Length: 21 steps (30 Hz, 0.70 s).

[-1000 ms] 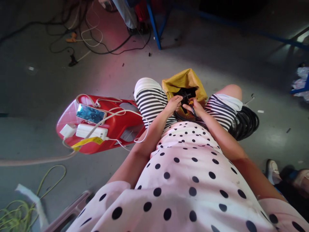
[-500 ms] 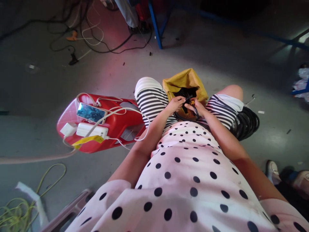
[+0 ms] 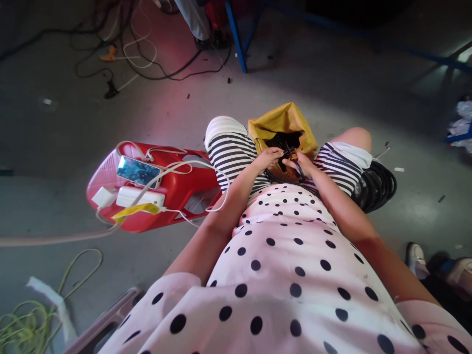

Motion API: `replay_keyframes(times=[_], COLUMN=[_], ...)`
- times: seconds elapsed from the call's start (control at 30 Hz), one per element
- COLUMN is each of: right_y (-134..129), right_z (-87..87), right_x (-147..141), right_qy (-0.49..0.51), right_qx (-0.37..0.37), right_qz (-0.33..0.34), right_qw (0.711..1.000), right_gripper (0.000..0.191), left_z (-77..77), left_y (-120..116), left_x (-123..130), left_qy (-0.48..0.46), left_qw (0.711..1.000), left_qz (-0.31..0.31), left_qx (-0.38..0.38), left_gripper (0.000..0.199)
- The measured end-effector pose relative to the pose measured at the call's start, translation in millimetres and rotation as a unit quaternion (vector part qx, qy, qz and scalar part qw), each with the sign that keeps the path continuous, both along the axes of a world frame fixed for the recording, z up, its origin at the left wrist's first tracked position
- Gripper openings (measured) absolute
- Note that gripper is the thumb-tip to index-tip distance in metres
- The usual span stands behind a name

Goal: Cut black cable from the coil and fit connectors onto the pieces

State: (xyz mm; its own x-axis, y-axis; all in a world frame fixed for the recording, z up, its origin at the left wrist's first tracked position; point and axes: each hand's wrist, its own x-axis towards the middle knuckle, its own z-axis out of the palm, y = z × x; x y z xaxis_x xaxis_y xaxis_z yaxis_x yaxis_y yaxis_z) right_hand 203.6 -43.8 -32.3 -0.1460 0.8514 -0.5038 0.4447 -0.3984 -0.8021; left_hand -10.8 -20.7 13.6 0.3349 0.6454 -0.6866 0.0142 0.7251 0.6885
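Between my knees sits a yellow bag with its mouth open and dark, black pieces inside that I cannot make out. Over its near edge, my left hand is closed in a pinch on a thin black cable end. My right hand is closed close beside it, around a small orange-and-black piece that looks like a hand tool; its exact kind is too small to tell. A black loop curves below the right fingers. The two hands almost touch.
A red plastic stool at my left carries a phone, a white power bank and a white charger. Coiled black cable lies by my right knee. Cables, a blue table leg and another person's shoes are around.
Both hands keep nearly the same place over the bag. The small black piece between them has shifted slightly; the whole view has moved a little.
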Motion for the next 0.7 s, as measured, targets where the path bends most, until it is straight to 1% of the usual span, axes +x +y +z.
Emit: replay_keyframes(times=[0.13,0.23,0.37,0.43,0.57,0.7], right_y=[0,0,1,3,5,3], right_z=[-3.8,-5.6,-4.1,-3.7,-7.1,-12.3], right_x=[-2,-2,-2,-2,-3,-5], right_qy=[-0.043,-0.053,-0.041,-0.041,-0.064,-0.081], right_qx=[0.022,0.032,0.011,0.001,0.023,0.042], right_qz=[-0.005,-0.009,-0.012,-0.011,-0.013,-0.015], right_qw=[0.999,0.998,0.999,0.999,0.998,0.996], right_gripper=[0.067,0.068,0.076,0.076,0.069,0.07], left_z=[-2.9,-3.7,-5.8,-7.6,-10.1,-10.6], left_y=[0,0,0,0,0,0], left_x=[3,4,3,3,5,6], left_qy=[0.003,0.007,-0.001,-0.002,0.015,0.018], left_qw=[0.999,0.998,0.999,1.0,0.999,0.997], left_qz=[0.035,0.056,0.033,0.023,0.049,0.066], left_qx=[-0.004,-0.01,-0.012,-0.012,-0.018,-0.029], left_gripper=[0.014,0.015,0.016,0.014,0.015,0.016])
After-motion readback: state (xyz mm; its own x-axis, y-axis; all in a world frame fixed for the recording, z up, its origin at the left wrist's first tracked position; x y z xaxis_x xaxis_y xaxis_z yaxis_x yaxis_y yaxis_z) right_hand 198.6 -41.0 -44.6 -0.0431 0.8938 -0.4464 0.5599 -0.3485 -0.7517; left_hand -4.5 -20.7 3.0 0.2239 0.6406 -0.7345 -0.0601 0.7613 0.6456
